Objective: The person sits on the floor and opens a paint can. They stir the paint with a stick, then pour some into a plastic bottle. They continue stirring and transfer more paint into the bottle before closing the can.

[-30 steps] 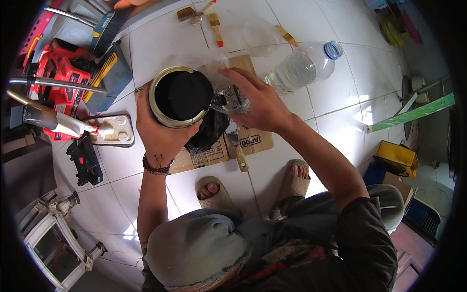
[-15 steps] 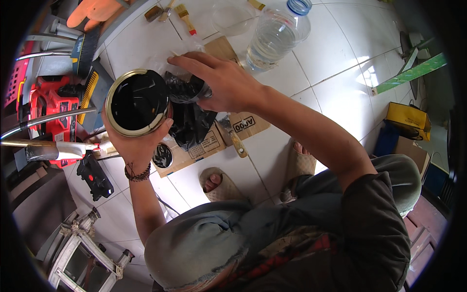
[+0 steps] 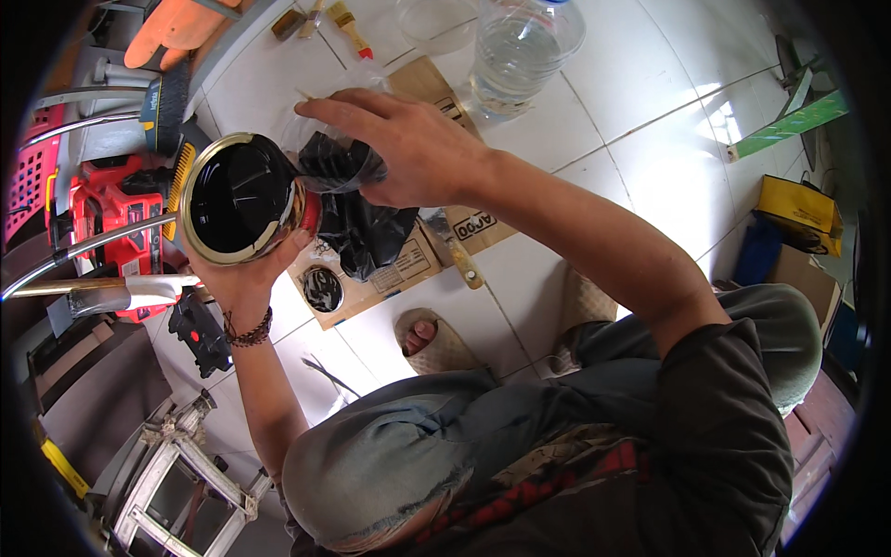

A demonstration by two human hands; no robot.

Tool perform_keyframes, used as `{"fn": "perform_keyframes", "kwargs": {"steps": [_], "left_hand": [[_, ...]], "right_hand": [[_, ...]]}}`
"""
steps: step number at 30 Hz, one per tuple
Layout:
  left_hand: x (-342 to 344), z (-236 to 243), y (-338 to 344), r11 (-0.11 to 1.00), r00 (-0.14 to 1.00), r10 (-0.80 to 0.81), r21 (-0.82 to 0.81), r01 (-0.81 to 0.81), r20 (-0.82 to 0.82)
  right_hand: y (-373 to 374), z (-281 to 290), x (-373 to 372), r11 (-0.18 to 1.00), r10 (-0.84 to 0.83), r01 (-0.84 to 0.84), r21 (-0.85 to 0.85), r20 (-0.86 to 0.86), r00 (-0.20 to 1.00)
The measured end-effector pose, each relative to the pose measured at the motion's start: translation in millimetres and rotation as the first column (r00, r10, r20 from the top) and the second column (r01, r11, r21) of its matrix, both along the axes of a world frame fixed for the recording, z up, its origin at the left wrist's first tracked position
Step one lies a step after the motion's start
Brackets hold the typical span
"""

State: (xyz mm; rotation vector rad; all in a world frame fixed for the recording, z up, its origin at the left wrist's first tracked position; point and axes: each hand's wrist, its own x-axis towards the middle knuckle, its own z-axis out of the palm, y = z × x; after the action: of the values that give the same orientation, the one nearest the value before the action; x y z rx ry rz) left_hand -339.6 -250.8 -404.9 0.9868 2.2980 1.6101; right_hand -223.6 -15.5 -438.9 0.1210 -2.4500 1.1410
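My left hand (image 3: 243, 290) is wrapped round a metal paint can (image 3: 295, 219) from below and holds it tilted. Glossy black paint (image 3: 237, 190) fills much of what shows inside its gold rim. Just right of the can, my right hand (image 3: 418, 153) grips a clear plastic cup (image 3: 342, 165) with black in its lower part; the fingers reach over its far side. Beneath the cup, a crumpled black plastic bag (image 3: 371, 232) lies on flattened cardboard (image 3: 357, 304). A round lid (image 3: 322, 289) smeared with black and a putty knife (image 3: 462, 263) lie there too.
A large water bottle (image 3: 520, 65) stands on the tiles beyond my right hand. Paintbrushes (image 3: 348, 28) lie at the far side. A red power tool (image 3: 116, 218) and a broom head (image 3: 165, 107) crowd the left, with a metal ladder (image 3: 172, 483) at lower left. My slippers (image 3: 455, 343) flank the cardboard.
The can has shifted slightly left and tipped so more of its outer side shows. The cup stays close beside it in my right hand. The whole view has shifted a little.
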Motion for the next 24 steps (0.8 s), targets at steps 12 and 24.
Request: {"fn": "perform_keyframes", "kwargs": {"steps": [12, 24], "left_hand": [[-5, 1, 8, 0.991, 0.993, 0.026, -0.127, -0.041, -0.113], [3, 15, 21, 0.984, 0.991, 0.024, -0.172, -0.046, -0.128]], "right_hand": [[3, 13, 8, 0.998, -0.062, 0.063, -0.022, 0.025, 0.998], [6, 14, 8, 0.996, -0.084, 0.083, 0.021, 0.038, 0.996]]}}
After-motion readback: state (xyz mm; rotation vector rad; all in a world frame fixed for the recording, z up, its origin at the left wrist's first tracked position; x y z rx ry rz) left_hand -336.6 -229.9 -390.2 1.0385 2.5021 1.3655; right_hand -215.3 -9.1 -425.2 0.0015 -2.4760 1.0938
